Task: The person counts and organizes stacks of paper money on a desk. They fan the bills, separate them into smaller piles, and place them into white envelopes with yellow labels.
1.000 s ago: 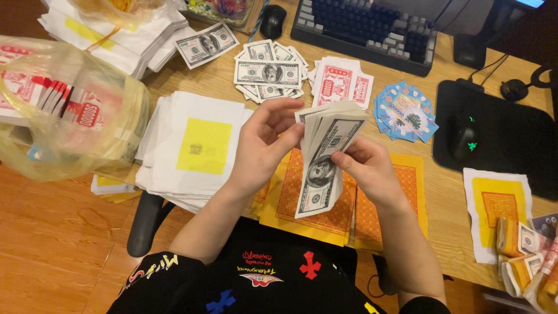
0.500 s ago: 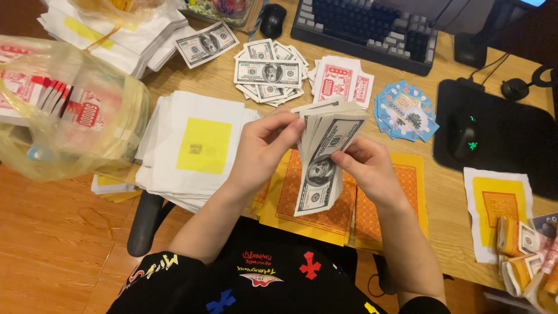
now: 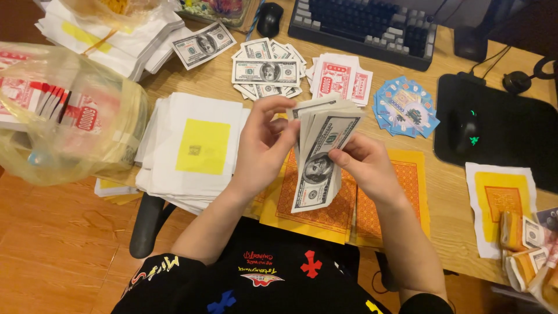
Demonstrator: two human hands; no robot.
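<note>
A stack of green-and-white paper banknotes (image 3: pixel 318 157) stands upright above the desk edge, fanned at the top. My right hand (image 3: pixel 366 168) grips its right side with the thumb across the front note. My left hand (image 3: pixel 266 145) holds the top left corner, fingers curled around the upper notes. Beneath the hands lie orange-and-yellow patterned paper sheets (image 3: pixel 407 192) on the wooden desk (image 3: pixel 447 227).
White sheets with a yellow square (image 3: pixel 197 145) lie left. More banknotes (image 3: pixel 264 72), red-and-white notes (image 3: pixel 343 78) and blue notes (image 3: pixel 404 107) are spread farther back. A plastic bag of red paper (image 3: pixel 64 116) sits far left; a keyboard (image 3: pixel 366 23) and mouse on a black pad (image 3: pixel 465 131) at right.
My left hand's fingers have shifted slightly at the top of the banknote stack, which has fanned a little more. My right hand holds still.
</note>
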